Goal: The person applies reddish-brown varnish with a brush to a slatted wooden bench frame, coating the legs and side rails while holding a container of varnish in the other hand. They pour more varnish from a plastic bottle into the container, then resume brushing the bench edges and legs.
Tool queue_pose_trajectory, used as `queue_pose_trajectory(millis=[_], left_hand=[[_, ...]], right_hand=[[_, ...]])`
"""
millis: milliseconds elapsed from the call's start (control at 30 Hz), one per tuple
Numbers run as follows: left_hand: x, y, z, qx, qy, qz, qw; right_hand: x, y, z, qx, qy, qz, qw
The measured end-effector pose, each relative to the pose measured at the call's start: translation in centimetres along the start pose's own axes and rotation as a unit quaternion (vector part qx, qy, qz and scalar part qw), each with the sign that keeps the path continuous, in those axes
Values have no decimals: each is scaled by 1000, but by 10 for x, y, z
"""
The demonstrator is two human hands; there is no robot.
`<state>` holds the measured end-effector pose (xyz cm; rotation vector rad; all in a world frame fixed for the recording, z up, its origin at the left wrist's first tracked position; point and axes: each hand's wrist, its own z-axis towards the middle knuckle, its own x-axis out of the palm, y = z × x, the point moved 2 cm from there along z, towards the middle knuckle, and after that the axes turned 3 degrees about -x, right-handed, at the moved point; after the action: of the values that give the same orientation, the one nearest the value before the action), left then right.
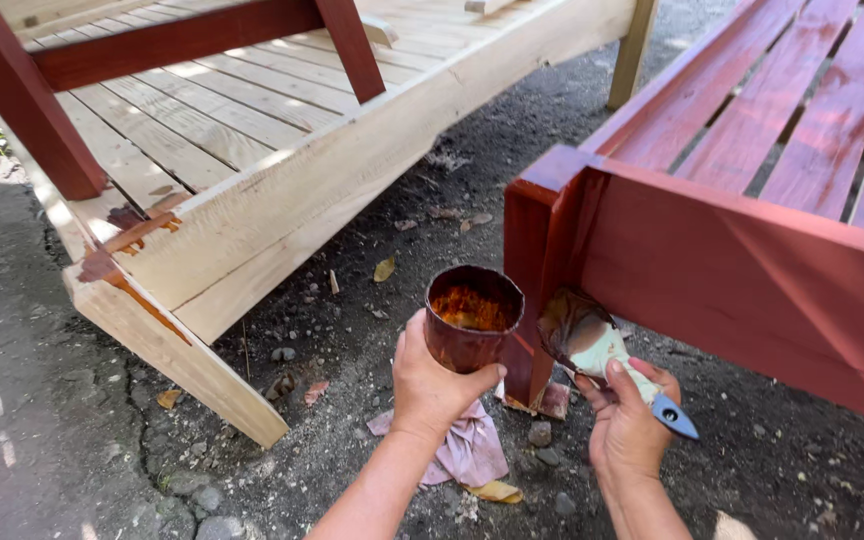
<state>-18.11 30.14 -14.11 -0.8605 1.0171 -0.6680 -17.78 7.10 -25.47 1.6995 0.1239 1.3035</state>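
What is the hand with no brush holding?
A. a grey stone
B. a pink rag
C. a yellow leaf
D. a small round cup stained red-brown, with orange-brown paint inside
D: the left hand wraps around the small round red-brown stained cup, which shows orange-brown paint inside, while the right hand holds the wide paint-smeared brush by the red-painted wooden leg.

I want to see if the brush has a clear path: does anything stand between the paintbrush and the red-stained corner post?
Nothing visible does. The wide paintbrush in the right hand has its bristles right by the red-stained wooden corner post. The stain-coated cup in the left hand sits to the side.
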Motion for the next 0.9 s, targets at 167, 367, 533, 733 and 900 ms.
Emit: queue_pose_trajectory(millis=[167, 367, 533, 733, 900], left_hand=[[-8, 3, 1, 27, 1, 13, 1000], [1, 14, -6, 32, 20, 4, 999], [22, 27, -10, 31, 29, 0, 999], [31, 44, -12, 21, 36, -12, 999], [38, 55, -15, 24, 30, 1, 999]], right_hand=[[-24, -10, 18, 152, -107, 128, 974], [-10, -28, 24, 188, -148, 216, 947], [-14, -32, 14, 111, -74, 121, 984], [-36, -54, -1, 97, -116, -1, 989], [-48, -81, -11, 113, -170, -122, 971]])
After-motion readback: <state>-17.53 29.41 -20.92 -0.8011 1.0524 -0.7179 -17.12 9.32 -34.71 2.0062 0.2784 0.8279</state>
